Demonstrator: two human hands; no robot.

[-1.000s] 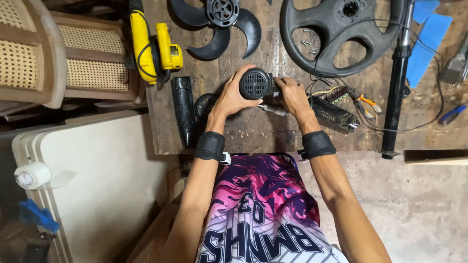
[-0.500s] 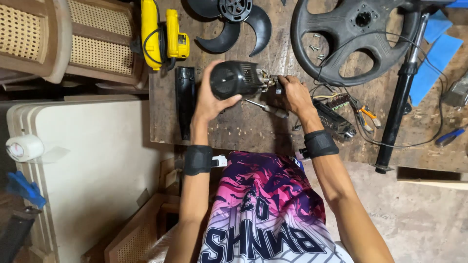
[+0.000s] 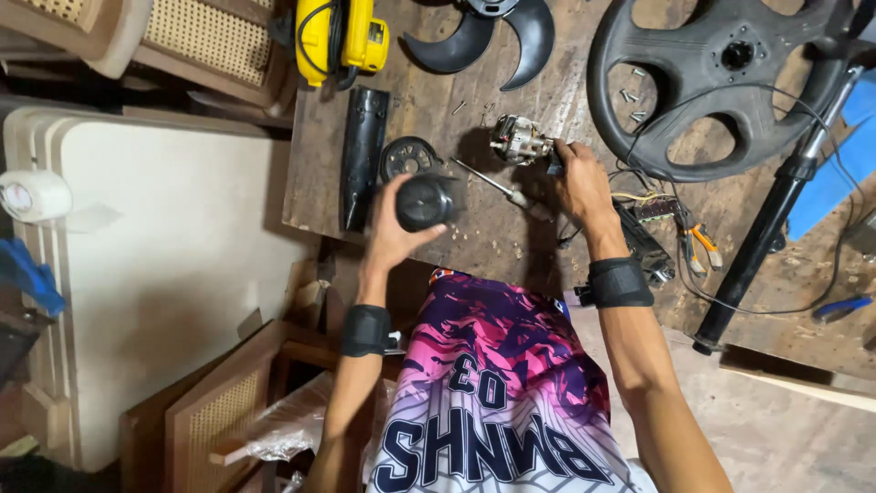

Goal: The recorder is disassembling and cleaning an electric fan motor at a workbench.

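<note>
Left hand (image 3: 394, 239) grips black motor cover (image 3: 424, 202), right hand (image 3: 577, 181) pinches bare motor (image 3: 520, 141); trailing wires (image 3: 630, 196) could snag.

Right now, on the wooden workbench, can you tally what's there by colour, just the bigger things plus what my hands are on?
Black: 5 - round motor cover in left hand, steering wheel, fan blade, long tapered cover, pole
Yellow: 1 - power tool
Silvery: 2 - small motor by right hand, screwdriver
Total: 8
</note>
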